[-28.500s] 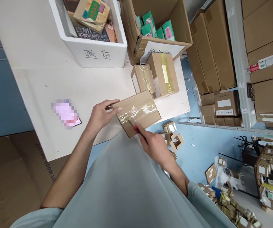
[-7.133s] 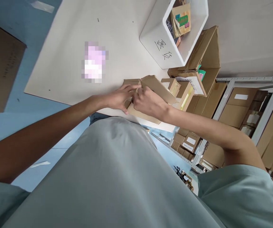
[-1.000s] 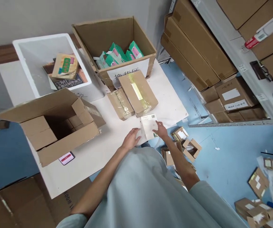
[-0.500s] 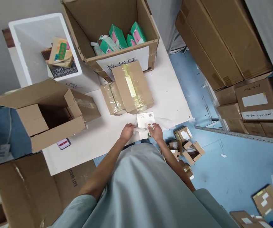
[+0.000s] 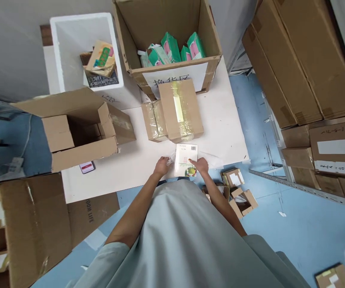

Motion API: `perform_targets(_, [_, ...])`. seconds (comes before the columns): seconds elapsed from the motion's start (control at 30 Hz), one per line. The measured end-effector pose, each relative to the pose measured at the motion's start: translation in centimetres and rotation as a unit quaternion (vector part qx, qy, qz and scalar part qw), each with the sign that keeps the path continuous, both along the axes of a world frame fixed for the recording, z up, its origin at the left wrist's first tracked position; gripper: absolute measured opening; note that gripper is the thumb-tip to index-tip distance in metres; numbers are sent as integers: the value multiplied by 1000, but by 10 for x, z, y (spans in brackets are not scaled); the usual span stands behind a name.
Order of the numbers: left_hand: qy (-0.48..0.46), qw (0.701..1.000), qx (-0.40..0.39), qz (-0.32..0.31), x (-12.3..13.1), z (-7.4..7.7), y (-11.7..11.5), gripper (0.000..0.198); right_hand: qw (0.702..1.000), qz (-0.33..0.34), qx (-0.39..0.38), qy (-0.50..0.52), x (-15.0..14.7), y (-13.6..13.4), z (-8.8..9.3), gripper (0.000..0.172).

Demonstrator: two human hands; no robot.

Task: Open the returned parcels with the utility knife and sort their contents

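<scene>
The white book (image 5: 185, 153) is at the near edge of the surface (image 5: 223, 128), translucent wrap (image 5: 211, 159) showing to either side. Left of the book, the left hand (image 5: 162, 165) pinches some wrap; at its right edge, the right hand (image 5: 201, 165) lays a thumb on the cover — whether the curled fingers grip, I cannot tell. Just beyond the book: a larger taped box (image 5: 181, 112) and a smaller taped box (image 5: 153, 122). Left of it, an open carton (image 5: 84, 153) — inside mostly shadow. Farthest beyond, a foam bin (image 5: 132, 94) holds books (image 5: 102, 64), a big carton (image 5: 212, 76) green-and-pink boxes (image 5: 170, 47).
</scene>
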State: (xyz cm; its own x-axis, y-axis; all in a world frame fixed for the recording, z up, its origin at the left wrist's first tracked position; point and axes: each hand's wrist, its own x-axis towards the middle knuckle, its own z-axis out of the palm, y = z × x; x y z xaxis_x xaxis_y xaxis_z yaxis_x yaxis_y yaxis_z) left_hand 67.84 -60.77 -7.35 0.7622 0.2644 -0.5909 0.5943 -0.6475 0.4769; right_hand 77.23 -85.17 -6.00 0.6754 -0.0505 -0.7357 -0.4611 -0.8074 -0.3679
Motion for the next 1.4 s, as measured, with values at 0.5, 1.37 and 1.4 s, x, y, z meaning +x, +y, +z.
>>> perform_targets(0.5, [-133, 977, -93, 138, -25, 62, 70, 57, 896, -25, 436, -79, -61, 48, 92, 59])
perform_targets(1.37, [-149, 794, -551, 210, -87, 220, 195, 76, 681, 425, 285, -524, -84, 171, 272, 41])
perform_targets(1.4, [-153, 787, -554, 222, -89, 218, 193, 74, 681, 421, 278, -531, -83, 171, 269, 43])
